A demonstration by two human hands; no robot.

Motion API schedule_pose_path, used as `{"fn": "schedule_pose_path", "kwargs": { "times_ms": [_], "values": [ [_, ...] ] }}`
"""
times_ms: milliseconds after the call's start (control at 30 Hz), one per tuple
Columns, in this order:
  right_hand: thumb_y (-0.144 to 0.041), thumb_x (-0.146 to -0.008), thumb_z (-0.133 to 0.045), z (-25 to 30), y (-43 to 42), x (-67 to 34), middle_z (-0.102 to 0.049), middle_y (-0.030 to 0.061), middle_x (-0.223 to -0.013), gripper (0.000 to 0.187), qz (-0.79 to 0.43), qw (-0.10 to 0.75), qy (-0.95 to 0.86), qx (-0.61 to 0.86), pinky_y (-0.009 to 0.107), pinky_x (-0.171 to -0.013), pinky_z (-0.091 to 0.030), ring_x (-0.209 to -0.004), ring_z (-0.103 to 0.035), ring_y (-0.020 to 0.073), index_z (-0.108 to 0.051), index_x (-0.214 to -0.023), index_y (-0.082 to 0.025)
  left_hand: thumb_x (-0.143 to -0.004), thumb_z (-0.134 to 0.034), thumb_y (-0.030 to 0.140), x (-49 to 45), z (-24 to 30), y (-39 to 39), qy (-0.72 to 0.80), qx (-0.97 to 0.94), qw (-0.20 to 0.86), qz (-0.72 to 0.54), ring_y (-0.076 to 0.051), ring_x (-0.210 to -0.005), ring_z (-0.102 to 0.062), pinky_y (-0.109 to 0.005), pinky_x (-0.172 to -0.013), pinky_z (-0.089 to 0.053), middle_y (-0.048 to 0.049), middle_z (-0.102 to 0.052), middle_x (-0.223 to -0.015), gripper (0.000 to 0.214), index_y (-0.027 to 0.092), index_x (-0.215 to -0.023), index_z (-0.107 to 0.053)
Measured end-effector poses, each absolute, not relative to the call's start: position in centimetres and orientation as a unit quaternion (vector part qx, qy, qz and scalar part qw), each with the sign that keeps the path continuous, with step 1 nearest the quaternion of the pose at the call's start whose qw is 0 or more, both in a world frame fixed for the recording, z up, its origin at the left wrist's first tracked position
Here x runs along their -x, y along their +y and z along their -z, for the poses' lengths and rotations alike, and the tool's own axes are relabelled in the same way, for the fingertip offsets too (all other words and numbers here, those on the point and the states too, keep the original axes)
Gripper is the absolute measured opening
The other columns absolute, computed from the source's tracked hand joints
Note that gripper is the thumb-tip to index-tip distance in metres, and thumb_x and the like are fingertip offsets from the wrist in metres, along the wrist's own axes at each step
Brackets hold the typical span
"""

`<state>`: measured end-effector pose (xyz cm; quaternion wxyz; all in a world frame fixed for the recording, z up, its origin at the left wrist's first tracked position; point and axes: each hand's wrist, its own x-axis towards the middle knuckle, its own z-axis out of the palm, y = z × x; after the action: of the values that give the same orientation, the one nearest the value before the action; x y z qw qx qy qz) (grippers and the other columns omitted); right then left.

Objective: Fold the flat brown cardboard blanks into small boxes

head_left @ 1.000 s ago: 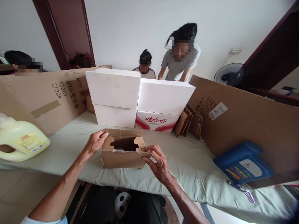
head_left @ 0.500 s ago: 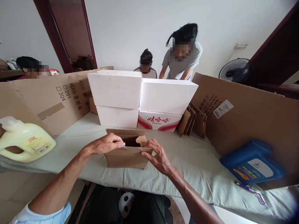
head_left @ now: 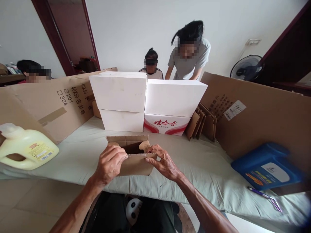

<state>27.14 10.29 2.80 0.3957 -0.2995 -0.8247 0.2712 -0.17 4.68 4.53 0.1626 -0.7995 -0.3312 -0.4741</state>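
A small brown cardboard box (head_left: pixel 136 165) stands open at the top near the front edge of the table. Its far flap (head_left: pixel 128 139) is raised, and a notched side flap (head_left: pixel 145 146) sticks up at the right. With fingers closed, my left hand (head_left: pixel 110 162) grips the left part of the near top edge. My right hand (head_left: pixel 164 162) pinches that edge near the right corner, thumb outside and fingers over the rim. The dark inside of the box is mostly hidden.
White boxes (head_left: pixel 119 92) and a red-and-white printed carton (head_left: pixel 167 125) are stacked behind. Folded cardboard (head_left: pixel 200 123) leans beside them. A yellow jug (head_left: pixel 29 147) stands left; a blue jug (head_left: pixel 268 166) and purple-handled tool (head_left: pixel 264 197) lie right. Two people (head_left: pixel 191 55) are across the table, another at far left.
My left hand has turned and drawn nearer, its wrist now below the near edge of the box. My right hand keeps its hold. The view has shifted slightly.
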Motion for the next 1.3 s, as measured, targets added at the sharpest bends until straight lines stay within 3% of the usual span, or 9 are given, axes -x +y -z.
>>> {"fn": "schedule_pose_path", "kwargs": {
  "times_ms": [233,533,633,767,900,1000,1100,1200,1300],
  "values": [
    [-0.068,-0.104,-0.064,-2.5,10.8,-27.1,-0.077,0.0054,-0.106,0.044,-0.278,0.410,-0.811,0.312,0.038,-0.093,-0.056,-0.103,-0.070,0.0235,-0.078,-0.100,-0.027,-0.096,-0.065,-0.001,-0.7,-3.8,3.6,-0.338,0.788,0.284,0.429,-0.026,-0.095,-0.075,-0.041,-0.081,-0.058,-0.0106,-0.081,-0.100,0.030,0.019,-0.117,-0.069],
    [-0.065,-0.105,-0.064,-2.4,10.6,-26.5,-0.077,0.0054,-0.105,0.041,-0.270,0.414,-0.810,0.316,0.039,-0.092,-0.057,-0.100,-0.069,0.0235,-0.079,-0.107,-0.027,-0.102,-0.057,0.002,-2.7,-2.2,3.5,-0.359,0.786,0.253,0.434,-0.025,-0.098,-0.077,-0.048,-0.088,-0.063,-0.0059,-0.081,-0.104,0.030,0.026,-0.115,-0.070],
    [-0.061,-0.108,-0.061,-2.2,10.6,-25.8,-0.076,0.0052,-0.103,0.040,-0.266,0.413,-0.818,0.300,0.039,-0.092,-0.057,-0.101,-0.069,0.0231,-0.078,-0.101,-0.026,-0.104,-0.052,0.005,-7.4,-0.9,2.3,-0.304,0.824,0.194,0.437,-0.025,-0.105,-0.077,-0.051,-0.102,-0.062,-0.0057,-0.082,-0.102,0.028,0.024,-0.108,-0.072],
    [-0.060,-0.107,-0.063,-2.1,10.7,-25.9,-0.075,0.0056,-0.102,0.038,-0.273,0.409,-0.809,0.321,0.039,-0.091,-0.059,-0.098,-0.070,0.0231,-0.076,-0.096,-0.026,-0.100,-0.058,0.004,-10.9,-2.0,0.0,-0.238,0.827,-0.003,0.509,-0.024,-0.090,-0.075,-0.042,-0.080,-0.064,-0.0100,-0.081,-0.096,0.027,0.022,-0.112,-0.075],
    [-0.059,-0.103,-0.069,-2.0,11.4,-26.8,-0.076,0.0058,-0.103,0.035,-0.285,0.420,-0.795,0.333,0.035,-0.087,-0.058,-0.096,-0.071,0.0228,-0.079,-0.103,-0.026,-0.098,-0.076,0.017,-3.1,-6.6,-2.2,-0.281,0.718,-0.282,0.571,-0.017,-0.078,-0.075,-0.029,-0.067,-0.061,-0.0075,-0.080,-0.095,0.011,0.026,-0.100,-0.083],
    [-0.056,-0.102,-0.071,-1.8,11.9,-27.0,-0.076,0.0048,-0.102,0.031,-0.301,0.432,-0.783,0.332,0.032,-0.082,-0.056,-0.095,-0.070,0.0220,-0.079,-0.100,-0.027,-0.090,-0.086,0.037,7.4,-7.8,-4.6,-0.382,0.512,-0.196,0.744,-0.019,-0.079,-0.075,-0.032,-0.074,-0.065,-0.0047,-0.084,-0.099,0.011,0.026,-0.092,-0.086],
    [-0.053,-0.102,-0.072,-1.7,11.9,-26.7,-0.076,0.0043,-0.102,0.027,-0.307,0.441,-0.778,0.325,0.032,-0.081,-0.055,-0.095,-0.070,0.0219,-0.080,-0.103,-0.027,-0.077,-0.093,0.054,16.4,-3.3,-8.3,-0.568,0.337,-0.182,0.728,-0.023,-0.080,-0.076,-0.036,-0.076,-0.067,-0.0046,-0.084,-0.087,0.035,0.021,-0.084,-0.083],
    [-0.052,-0.103,-0.072,-1.8,11.7,-26.5,-0.076,0.0045,-0.104,0.026,-0.306,0.439,-0.787,0.308,0.034,-0.084,-0.055,-0.097,-0.070,0.0227,-0.079,-0.104,-0.027,-0.061,-0.090,0.072,21.1,6.1,-12.3,-0.771,0.278,-0.275,0.502,-0.026,-0.074,-0.074,-0.038,-0.069,-0.063,-0.0076,-0.083,-0.083,0.056,0.020,-0.080,-0.079],
    [-0.052,-0.103,-0.072,-2.0,11.6,-26.6,-0.077,0.0049,-0.104,0.025,-0.301,0.437,-0.795,0.295,0.035,-0.086,-0.056,-0.100,-0.071,0.0234,-0.079,-0.104,-0.028,-0.047,-0.081,0.072,21.4,15.3,-15.7,-0.852,0.253,-0.321,0.327,-0.022,-0.049,-0.060,-0.033,-0.050,-0.048,0.0000,-0.063,-0.051,0.052,0.024,-0.062,-0.065]
  ]
}}
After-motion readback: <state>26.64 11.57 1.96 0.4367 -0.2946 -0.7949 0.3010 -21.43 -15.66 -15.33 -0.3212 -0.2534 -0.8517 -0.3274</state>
